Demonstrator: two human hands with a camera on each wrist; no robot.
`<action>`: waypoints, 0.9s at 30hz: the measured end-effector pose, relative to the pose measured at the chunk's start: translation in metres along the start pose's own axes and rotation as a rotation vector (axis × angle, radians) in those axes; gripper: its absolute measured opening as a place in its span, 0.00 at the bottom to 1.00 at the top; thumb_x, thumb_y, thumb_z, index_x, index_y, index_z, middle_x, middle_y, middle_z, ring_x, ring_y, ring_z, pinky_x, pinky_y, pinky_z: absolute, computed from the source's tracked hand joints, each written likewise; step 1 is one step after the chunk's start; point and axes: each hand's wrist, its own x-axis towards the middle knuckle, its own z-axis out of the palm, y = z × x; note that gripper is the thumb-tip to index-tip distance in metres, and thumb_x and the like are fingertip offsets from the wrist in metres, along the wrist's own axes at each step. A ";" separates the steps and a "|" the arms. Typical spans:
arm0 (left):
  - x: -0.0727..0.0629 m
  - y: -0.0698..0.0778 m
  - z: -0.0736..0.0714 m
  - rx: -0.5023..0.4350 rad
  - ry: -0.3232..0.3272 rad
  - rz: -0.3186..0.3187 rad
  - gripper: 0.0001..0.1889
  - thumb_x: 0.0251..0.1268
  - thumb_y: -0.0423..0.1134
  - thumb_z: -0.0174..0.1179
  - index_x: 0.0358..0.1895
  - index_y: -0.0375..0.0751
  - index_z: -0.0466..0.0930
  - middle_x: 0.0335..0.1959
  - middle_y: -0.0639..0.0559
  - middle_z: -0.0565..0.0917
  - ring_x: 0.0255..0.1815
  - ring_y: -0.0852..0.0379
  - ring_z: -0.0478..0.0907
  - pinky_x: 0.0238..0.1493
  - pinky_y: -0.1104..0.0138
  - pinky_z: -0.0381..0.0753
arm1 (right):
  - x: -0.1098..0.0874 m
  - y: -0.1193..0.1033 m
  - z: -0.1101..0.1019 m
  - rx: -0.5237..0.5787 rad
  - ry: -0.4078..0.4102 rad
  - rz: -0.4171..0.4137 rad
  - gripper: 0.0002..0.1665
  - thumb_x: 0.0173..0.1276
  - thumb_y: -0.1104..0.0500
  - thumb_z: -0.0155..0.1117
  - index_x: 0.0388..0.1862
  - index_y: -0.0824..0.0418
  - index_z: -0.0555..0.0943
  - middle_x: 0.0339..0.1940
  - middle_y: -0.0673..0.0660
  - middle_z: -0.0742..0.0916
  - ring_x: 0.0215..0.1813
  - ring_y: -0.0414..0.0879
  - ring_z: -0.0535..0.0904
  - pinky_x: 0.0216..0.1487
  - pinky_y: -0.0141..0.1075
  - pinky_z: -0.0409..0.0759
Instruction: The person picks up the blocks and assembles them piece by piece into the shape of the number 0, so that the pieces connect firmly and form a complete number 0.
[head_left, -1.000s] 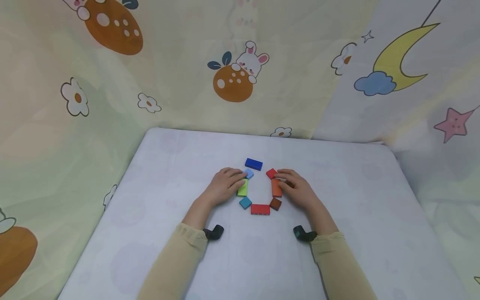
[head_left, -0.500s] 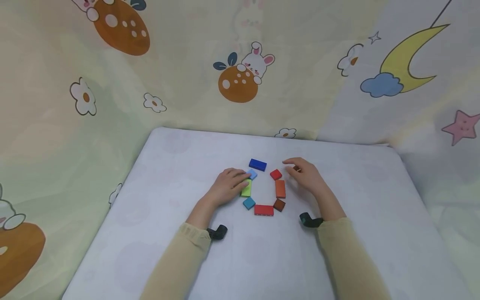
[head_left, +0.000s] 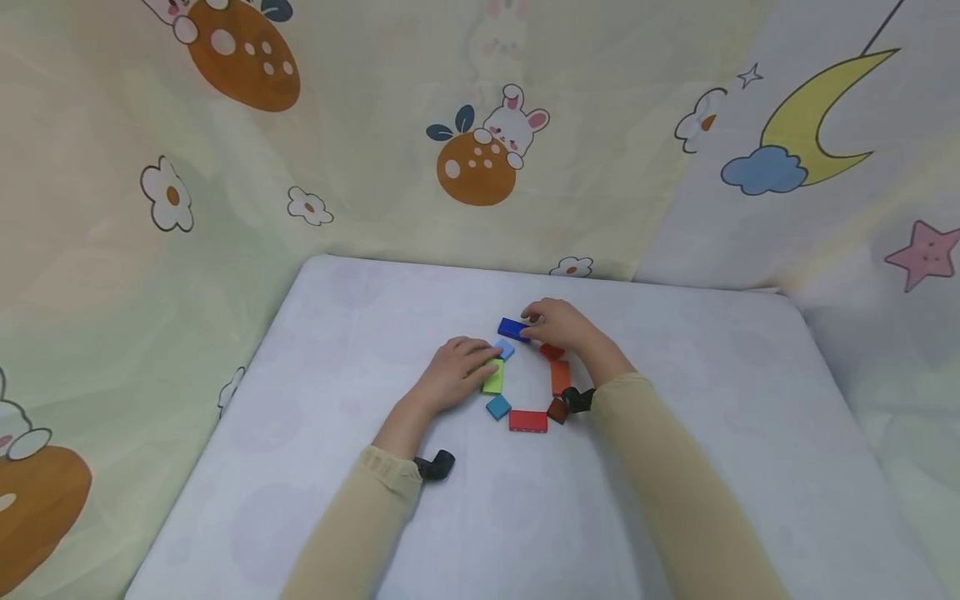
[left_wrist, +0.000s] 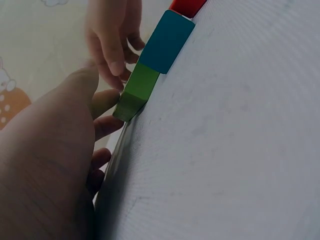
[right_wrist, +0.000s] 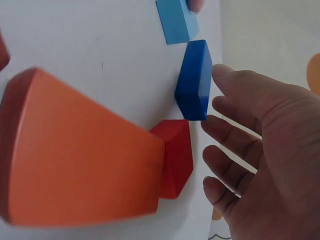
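Toward the far side of the table lies a dark blue rectangular block (head_left: 513, 329). My right hand (head_left: 564, 323) is at its right end, the thumb close against it and the other fingers loosely bent; I cannot tell whether they touch. Under that hand sits a small red block (head_left: 552, 352). My left hand (head_left: 455, 373) rests beside the lime green block (head_left: 492, 379), its fingertips on that block and at the light blue block (head_left: 506, 347). In the left wrist view, the left fingers reach the side of the green block (left_wrist: 141, 82) without wrapping it.
An orange block (head_left: 560, 377), a brown block (head_left: 557, 410), a long red block (head_left: 528, 421) and a teal block (head_left: 498, 407) complete a rough ring on the white table (head_left: 337, 333). Patterned cloth (head_left: 360, 150) hangs behind the table.
My right hand has lifted from the orange and red blocks and moved left and away to the dark blue block. The left hand stays by the green block.
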 end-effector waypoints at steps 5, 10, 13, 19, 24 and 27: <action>0.000 -0.001 -0.002 -0.014 -0.005 0.001 0.26 0.77 0.63 0.39 0.73 0.68 0.64 0.72 0.57 0.70 0.75 0.51 0.60 0.76 0.52 0.57 | 0.007 -0.007 0.006 -0.052 0.005 -0.009 0.27 0.66 0.46 0.68 0.61 0.53 0.79 0.57 0.57 0.82 0.61 0.53 0.76 0.64 0.49 0.77; -0.001 -0.001 -0.002 -0.018 0.001 0.006 0.26 0.76 0.63 0.39 0.73 0.67 0.65 0.71 0.57 0.70 0.75 0.52 0.61 0.76 0.52 0.58 | 0.007 -0.008 0.012 -0.086 0.013 0.000 0.26 0.66 0.46 0.69 0.60 0.54 0.79 0.55 0.56 0.82 0.59 0.52 0.76 0.64 0.50 0.76; -0.001 0.000 -0.002 -0.017 0.005 0.006 0.26 0.76 0.63 0.39 0.73 0.67 0.65 0.71 0.57 0.70 0.75 0.52 0.61 0.76 0.52 0.58 | 0.008 -0.007 0.013 -0.103 0.028 -0.006 0.26 0.66 0.45 0.68 0.60 0.54 0.79 0.55 0.55 0.82 0.59 0.52 0.76 0.64 0.50 0.76; -0.002 0.002 -0.004 -0.025 0.006 0.004 0.26 0.76 0.63 0.41 0.73 0.67 0.65 0.71 0.56 0.71 0.74 0.51 0.61 0.76 0.51 0.59 | 0.007 -0.003 0.008 -0.099 0.021 -0.012 0.27 0.65 0.45 0.68 0.61 0.52 0.78 0.58 0.56 0.81 0.62 0.53 0.75 0.65 0.52 0.76; -0.001 0.002 -0.003 -0.015 0.000 -0.005 0.26 0.76 0.63 0.40 0.73 0.68 0.65 0.71 0.57 0.71 0.74 0.52 0.61 0.76 0.52 0.59 | -0.001 -0.001 -0.003 -0.078 0.003 -0.023 0.26 0.66 0.48 0.68 0.62 0.52 0.78 0.59 0.57 0.81 0.63 0.54 0.74 0.63 0.52 0.77; -0.001 0.001 -0.002 -0.017 0.004 -0.006 0.26 0.76 0.63 0.40 0.73 0.68 0.65 0.71 0.57 0.71 0.74 0.52 0.61 0.76 0.52 0.59 | -0.006 -0.002 -0.007 -0.080 -0.005 -0.038 0.25 0.66 0.50 0.68 0.61 0.52 0.79 0.59 0.57 0.81 0.61 0.54 0.75 0.61 0.50 0.79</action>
